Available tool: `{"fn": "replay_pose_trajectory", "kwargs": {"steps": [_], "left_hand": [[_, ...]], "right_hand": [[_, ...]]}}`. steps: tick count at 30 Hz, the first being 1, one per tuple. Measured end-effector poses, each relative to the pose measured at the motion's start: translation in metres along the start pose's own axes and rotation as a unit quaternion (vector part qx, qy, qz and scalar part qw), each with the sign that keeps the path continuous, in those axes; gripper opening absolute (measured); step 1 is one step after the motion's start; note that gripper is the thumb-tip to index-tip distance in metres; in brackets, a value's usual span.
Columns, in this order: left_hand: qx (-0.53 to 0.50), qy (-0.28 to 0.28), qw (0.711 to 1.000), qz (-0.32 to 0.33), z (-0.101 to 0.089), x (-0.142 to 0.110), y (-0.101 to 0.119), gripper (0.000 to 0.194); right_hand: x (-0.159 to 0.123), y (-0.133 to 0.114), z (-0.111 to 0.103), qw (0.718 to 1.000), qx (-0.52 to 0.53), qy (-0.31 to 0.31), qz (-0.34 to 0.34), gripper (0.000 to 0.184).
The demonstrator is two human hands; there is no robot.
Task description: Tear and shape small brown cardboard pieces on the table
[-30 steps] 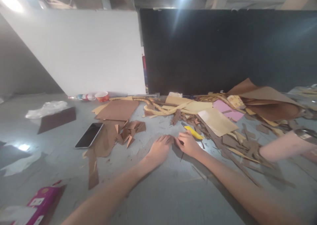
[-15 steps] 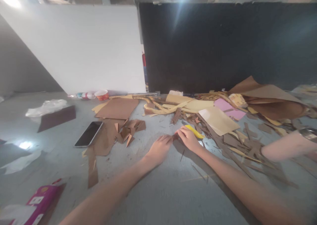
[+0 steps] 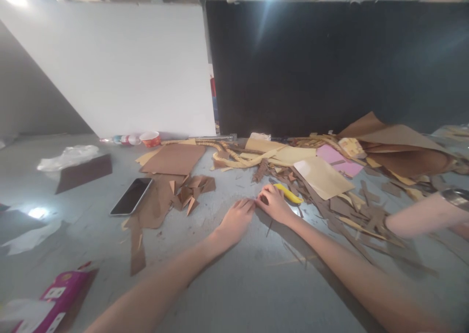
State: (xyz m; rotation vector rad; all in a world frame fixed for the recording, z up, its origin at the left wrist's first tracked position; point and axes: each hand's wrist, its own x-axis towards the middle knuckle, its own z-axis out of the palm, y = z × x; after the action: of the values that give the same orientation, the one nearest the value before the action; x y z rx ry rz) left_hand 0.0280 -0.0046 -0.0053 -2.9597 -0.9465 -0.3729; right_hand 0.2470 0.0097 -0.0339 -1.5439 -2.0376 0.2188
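Note:
Near the middle of the grey table, my left hand (image 3: 237,219) lies low with its fingers bent together, the tips close to my right hand. My right hand (image 3: 275,205) is curled in a pinch, thumb against fingers. Between the two sets of fingertips is a small brown piece (image 3: 263,199), paper or leather-like, mostly hidden by the fingers. Just behind my right hand rests a slim yellow tool (image 3: 288,193), its kind unclear. A heap of folded brown pieces (image 3: 191,194) lies left of my hands.
On the left are a phone (image 3: 132,197), a purple packet (image 3: 60,294) and a plastic bag (image 3: 69,158). Brown strips (image 3: 340,208), a cream sheet (image 3: 322,178) and a rolled brown sheet (image 3: 406,150) spread to the right. Another person's forearm (image 3: 421,218) reaches in there.
My right hand's fingers have curled more and shifted slightly, opening a gap between thumb and fingers. The brown piece shows less. My left hand stays almost where it was.

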Motion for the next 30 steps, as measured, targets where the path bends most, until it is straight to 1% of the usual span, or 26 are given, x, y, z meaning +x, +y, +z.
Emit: {"fn": "replay_pose_trajectory", "kwargs": {"steps": [5,7,9,13,15,17,20,24,27,30], "left_hand": [[-0.016,-0.005,1.0,-0.016,-0.002,0.0,-0.001,0.049],[-0.023,-0.005,1.0,-0.02,-0.001,0.0,-0.003,0.049],[-0.026,-0.004,0.999,-0.023,-0.001,0.0,-0.004,0.049],[-0.031,0.003,0.999,-0.022,0.0,0.0,-0.003,0.05],[-0.036,0.005,0.999,-0.023,0.0,0.0,-0.003,0.051],[-0.046,0.006,0.999,-0.022,0.001,0.0,-0.003,0.053],[-0.075,0.01,0.997,-0.014,0.004,0.001,-0.008,0.054],[-0.147,0.025,0.989,-0.017,0.009,0.001,-0.02,0.055],[-0.191,0.052,0.98,-0.02,0.01,0.0,-0.027,0.057],[-0.195,0.059,0.979,-0.003,0.01,0.0,-0.029,0.059]], "right_hand": [[-0.001,-0.001,-0.005,0.999,0.047,0.003,-0.005,0.016],[-0.002,0.0,-0.007,0.997,0.069,-0.003,-0.03,0.014],[-0.004,-0.001,-0.009,0.995,0.068,-0.005,-0.072,0.018],[-0.007,-0.005,-0.018,0.985,-0.029,0.0,-0.17,0.028],[-0.008,-0.008,-0.022,0.976,-0.079,-0.015,-0.204,0.028],[-0.008,-0.011,-0.027,0.967,-0.108,-0.036,-0.226,0.026],[-0.009,-0.016,-0.034,0.96,-0.124,-0.065,-0.243,0.025],[-0.008,-0.024,-0.043,0.954,-0.143,-0.089,-0.247,0.024],[-0.005,-0.029,-0.046,0.95,-0.158,-0.098,-0.249,0.023],[-0.003,-0.028,-0.043,0.943,-0.185,-0.091,-0.262,0.025]]}}
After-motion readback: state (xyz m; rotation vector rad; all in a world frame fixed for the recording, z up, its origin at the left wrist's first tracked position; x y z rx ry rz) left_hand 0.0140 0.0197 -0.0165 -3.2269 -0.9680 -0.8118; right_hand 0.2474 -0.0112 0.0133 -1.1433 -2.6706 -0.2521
